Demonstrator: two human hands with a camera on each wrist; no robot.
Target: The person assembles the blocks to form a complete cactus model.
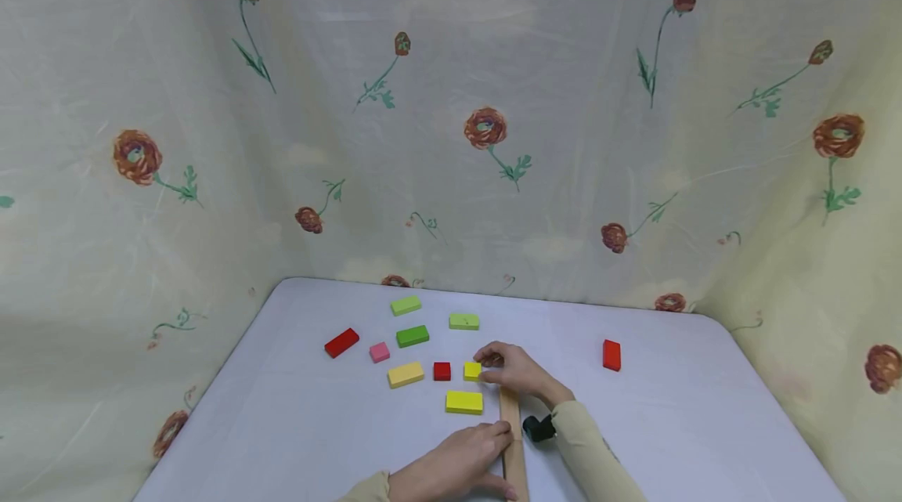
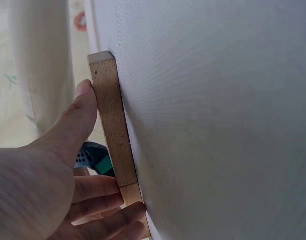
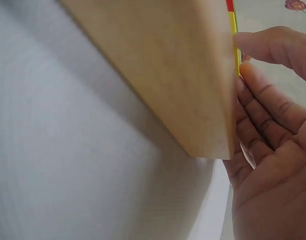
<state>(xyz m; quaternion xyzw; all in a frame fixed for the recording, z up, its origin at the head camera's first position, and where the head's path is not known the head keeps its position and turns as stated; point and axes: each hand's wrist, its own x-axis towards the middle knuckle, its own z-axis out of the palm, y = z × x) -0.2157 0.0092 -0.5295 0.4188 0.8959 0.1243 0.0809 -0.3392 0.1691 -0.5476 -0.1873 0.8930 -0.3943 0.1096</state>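
Note:
Two plain wooden strips [image 1: 514, 463] lie end to end on the table, with a seam showing between them. My left hand [image 1: 461, 459] rests against them; its thumb touches the near strip [image 2: 110, 110] and its fingers reach across the seam. Beyond the strips' far end, my right hand [image 1: 517, 369] pinches a small yellow block [image 1: 472, 371] between thumb and forefinger. In the right wrist view the thumb touches the yellow block's edge [image 3: 236, 45], partly hidden behind the wood. A small red block [image 1: 441, 371] and a longer yellow block [image 1: 463, 402] lie close by.
Farther left lie a pale yellow block [image 1: 405, 375], a pink block [image 1: 379, 352], a red block [image 1: 341, 343] and a green block [image 1: 412, 336]. Two light green blocks [image 1: 463, 322] [image 1: 405, 305] sit behind. Another red block [image 1: 611, 355] is at right. Flowered cloth [image 1: 437, 134] surrounds the table.

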